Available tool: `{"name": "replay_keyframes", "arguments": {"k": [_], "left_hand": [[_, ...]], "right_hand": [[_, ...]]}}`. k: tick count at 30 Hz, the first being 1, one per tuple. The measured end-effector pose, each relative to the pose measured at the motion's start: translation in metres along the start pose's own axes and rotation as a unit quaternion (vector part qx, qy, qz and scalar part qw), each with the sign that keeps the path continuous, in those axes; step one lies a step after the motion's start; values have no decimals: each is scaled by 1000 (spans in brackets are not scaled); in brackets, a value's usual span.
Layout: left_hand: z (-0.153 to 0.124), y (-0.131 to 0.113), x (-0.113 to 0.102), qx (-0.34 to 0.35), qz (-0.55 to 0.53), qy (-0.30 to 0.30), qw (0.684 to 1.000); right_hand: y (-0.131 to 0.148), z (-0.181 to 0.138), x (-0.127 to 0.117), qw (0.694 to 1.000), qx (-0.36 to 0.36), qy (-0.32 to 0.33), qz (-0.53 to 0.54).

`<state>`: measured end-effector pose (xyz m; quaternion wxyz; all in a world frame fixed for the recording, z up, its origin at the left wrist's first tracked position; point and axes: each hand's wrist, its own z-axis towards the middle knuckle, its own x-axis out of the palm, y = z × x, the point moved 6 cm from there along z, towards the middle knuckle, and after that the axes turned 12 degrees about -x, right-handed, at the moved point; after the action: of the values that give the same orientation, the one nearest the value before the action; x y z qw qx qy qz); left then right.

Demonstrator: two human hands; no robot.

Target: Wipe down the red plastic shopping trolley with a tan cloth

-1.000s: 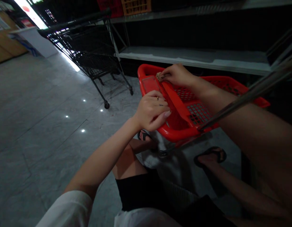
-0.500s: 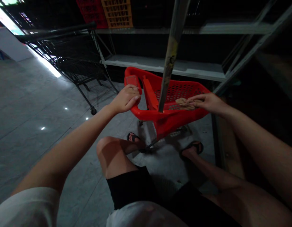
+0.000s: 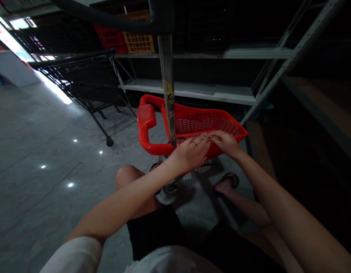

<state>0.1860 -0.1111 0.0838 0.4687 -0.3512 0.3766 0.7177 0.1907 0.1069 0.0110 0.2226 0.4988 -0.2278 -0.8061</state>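
Observation:
A small red plastic shopping cart [image 3: 198, 120] with perforated basket walls stands in front of my knees. Over its near rim my left hand [image 3: 192, 152], with a ring on one finger, meets my right hand [image 3: 225, 143]. Both hands have their fingers drawn together, fingertips touching or nearly so. The crumpled brown cloth that showed in my right hand is almost wholly covered by the fingers now. What lies under my left fingers cannot be made out. A worn metal pole [image 3: 169, 91] with a yellow sticker rises at the cart's near side, left of my hands.
A dark bar [image 3: 113, 21] crosses at the pole's top. A black wire shopping cart [image 3: 87, 81] stands to the left. Behind are metal shelves [image 3: 215, 96] with a red crate [image 3: 111, 38] and a yellow crate [image 3: 139, 41]. Dark boards [image 3: 260, 148] lie on the right.
My left hand has let go of the red cart's handle and moved right to join my right hand. The cloth has become mostly hidden. The view has shifted, showing the pole's top.

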Motion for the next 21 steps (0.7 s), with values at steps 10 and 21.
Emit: {"name": "replay_keyframes", "arguments": {"k": [10, 21], "left_hand": [[-43, 52, 12, -14, 80, 97, 992], [-44, 65, 10, 28, 50, 1, 998]], "right_hand": [[62, -20, 22, 969, 11, 207, 135], [-38, -75, -34, 947, 145, 253, 130]]}}
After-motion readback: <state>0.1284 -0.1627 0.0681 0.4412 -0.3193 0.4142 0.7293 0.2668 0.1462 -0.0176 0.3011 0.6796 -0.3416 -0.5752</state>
